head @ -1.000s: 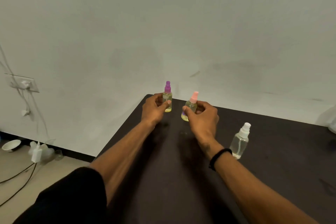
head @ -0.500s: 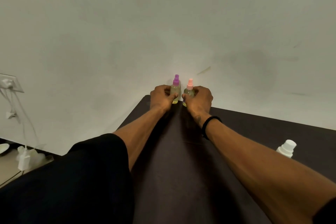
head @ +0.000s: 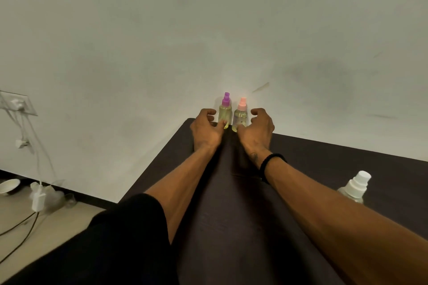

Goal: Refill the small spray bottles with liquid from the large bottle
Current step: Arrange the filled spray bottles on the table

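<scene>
Spray bottles (head: 225, 113), two, upright on tabletop (head: 324, 159).
Light, slick plastic (likely tippy); grasp mid-body; left hand (head: 206, 131) and right hand (head: 256, 131) loosely curled, empty.

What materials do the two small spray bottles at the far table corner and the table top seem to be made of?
Purple-capped small spray bottle and pink-capped small spray bottle: probably clear plastic, since yellowish liquid shows through the walls; the caps look like opaque matte plastic. Dark brown table top: dull, with little reflection, possibly wood or laminate; the picture does not settle which.
</scene>
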